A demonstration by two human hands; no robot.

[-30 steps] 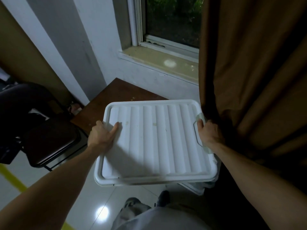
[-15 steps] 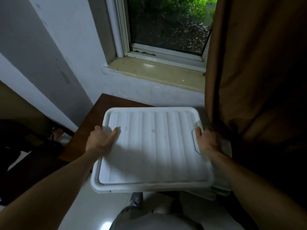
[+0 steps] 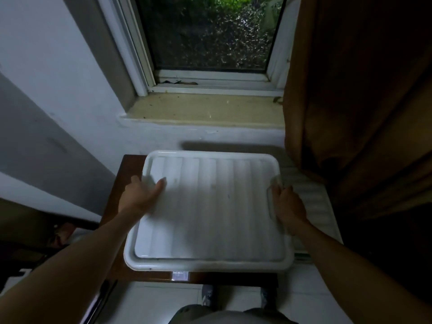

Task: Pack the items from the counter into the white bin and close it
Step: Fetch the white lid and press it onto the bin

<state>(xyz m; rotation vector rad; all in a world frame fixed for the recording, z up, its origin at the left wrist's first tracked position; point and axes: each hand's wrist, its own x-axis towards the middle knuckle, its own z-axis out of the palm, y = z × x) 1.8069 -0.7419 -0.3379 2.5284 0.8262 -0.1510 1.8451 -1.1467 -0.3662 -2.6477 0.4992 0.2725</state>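
A white ribbed lid covers the white bin, which I hold over a dark brown wooden table below a window. My left hand grips the bin's left rim, thumb lying on top of the lid. My right hand grips the right rim at the clear latch handle. The bin's body and whatever is inside are hidden under the lid.
A second white ribbed lid or bin lies to the right, partly under a brown curtain. The stone window sill is just beyond. A dark chair stands at the left. My shoes show on the pale tiled floor.
My view has swung right and up toward the window. The closed bin, held in both hands, has moved from beside the table to squarely over it.
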